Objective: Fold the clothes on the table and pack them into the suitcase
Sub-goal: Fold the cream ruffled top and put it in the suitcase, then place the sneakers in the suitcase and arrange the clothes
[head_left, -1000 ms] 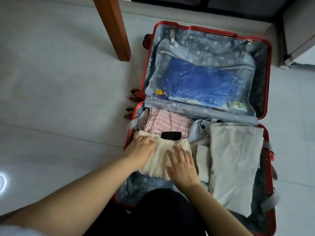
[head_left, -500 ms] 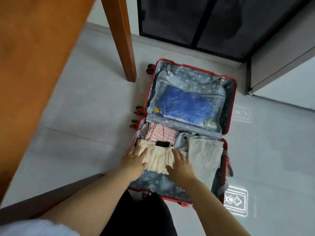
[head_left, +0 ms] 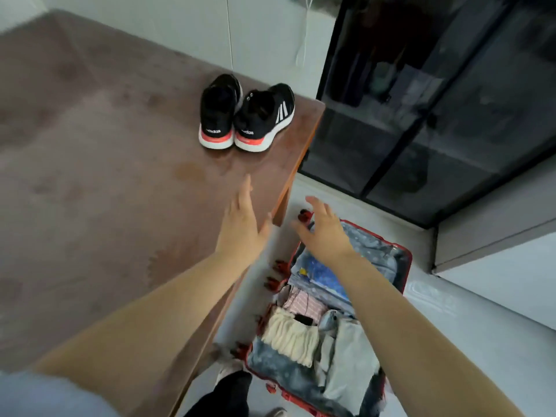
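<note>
Left hand (head_left: pixel 240 227) above table (head_left: pixel 90 182) edge, fingers straight, together, empty. Right hand (head_left: pixel 325 234) above open suitcase (head_left: pixel 406 260), fingers loosely spread, empty. Folded clothes (head_left: pixel 290 337) lie inside suitcase; shoes (head_left: pixel 246 115) on table.

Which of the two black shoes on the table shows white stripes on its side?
The right-hand shoe: three white stripes mark its side. The left-hand shoe shows none.

The red suitcase (head_left: pixel 406 260) lay open on the floor just beside the brown table (head_left: pixel 105 182), both halves flat. In the nearer half a folded cream pleated garment (head_left: pixel 290 337) sat beside a pale grey one (head_left: pixel 352 365). A pink striped piece (head_left: pixel 301 303) was tucked just beyond the cream one.
</note>
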The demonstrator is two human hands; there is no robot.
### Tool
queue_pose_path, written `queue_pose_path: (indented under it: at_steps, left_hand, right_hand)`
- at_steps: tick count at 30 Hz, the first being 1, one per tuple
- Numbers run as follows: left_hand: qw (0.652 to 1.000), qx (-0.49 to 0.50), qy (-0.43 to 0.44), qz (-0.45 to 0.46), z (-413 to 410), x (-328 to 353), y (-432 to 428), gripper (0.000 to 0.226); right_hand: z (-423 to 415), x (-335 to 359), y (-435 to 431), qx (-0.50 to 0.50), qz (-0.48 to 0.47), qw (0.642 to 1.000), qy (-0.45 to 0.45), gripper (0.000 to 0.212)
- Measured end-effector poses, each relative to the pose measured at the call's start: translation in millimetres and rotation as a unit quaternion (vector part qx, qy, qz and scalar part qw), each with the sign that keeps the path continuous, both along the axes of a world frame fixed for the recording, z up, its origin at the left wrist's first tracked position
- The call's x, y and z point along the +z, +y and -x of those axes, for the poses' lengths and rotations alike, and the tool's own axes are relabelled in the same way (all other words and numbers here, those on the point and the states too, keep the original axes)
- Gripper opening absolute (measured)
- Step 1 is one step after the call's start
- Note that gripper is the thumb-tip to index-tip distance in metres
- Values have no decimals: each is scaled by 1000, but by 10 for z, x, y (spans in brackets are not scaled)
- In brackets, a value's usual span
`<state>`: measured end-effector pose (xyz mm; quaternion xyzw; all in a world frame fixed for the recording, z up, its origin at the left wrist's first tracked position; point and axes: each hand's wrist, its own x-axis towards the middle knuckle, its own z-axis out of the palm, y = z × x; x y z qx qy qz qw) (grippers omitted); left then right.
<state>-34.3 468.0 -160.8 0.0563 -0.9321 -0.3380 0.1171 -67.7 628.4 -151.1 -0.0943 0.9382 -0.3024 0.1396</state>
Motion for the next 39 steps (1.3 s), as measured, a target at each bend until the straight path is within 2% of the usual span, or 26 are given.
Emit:
queue_pose_path:
  at_steps: [2, 5, 9, 13, 16, 20, 22, 28, 33, 39]
  left_hand:
    - [998, 33, 49, 4, 214, 246, -261, 74]
    - [995, 73, 67, -23, 674, 513, -698, 77]
    - [993, 118, 7, -22, 1168, 607, -1196, 87]
    - [991, 122, -34, -35, 1514, 487, -1389, 93]
    - [988, 125, -40, -78, 1714, 270, -1564, 93]
    - [974, 114, 40, -192, 1904, -6, -1684, 77]
    - [968, 122, 73, -207, 1954, -111, -1653, 74]
    - [952, 148, 129, -233, 2129, -347, -1661, 72]
    - [959, 144, 74, -233, 2146, -431, -1705, 62]
    - [975, 91, 18, -204, 1810, -159, -1713, 53]
  right_hand:
    - [158, 213, -259, -12, 28, 999, 17, 61]
    - [449, 394, -657, -62, 82, 995, 11, 64]
    - [845, 509, -1210, -130, 142, 981, -30, 69]
    - [1327, 553, -1515, -239, 246, 938, -51, 82]
    - [1552, 429, -1819, -236, 228, 944, -29, 96]
    - [1737, 255, -2079, -246, 171, 954, -8, 103]
    - [1855, 186, -2135, -262, 161, 951, 17, 105]
    - [2057, -20, -2232, -273, 167, 945, 71, 97]
    - [2013, -50, -2018, -217, 181, 958, 41, 83]
    - [1399, 127, -1392, -234, 249, 938, 50, 61]
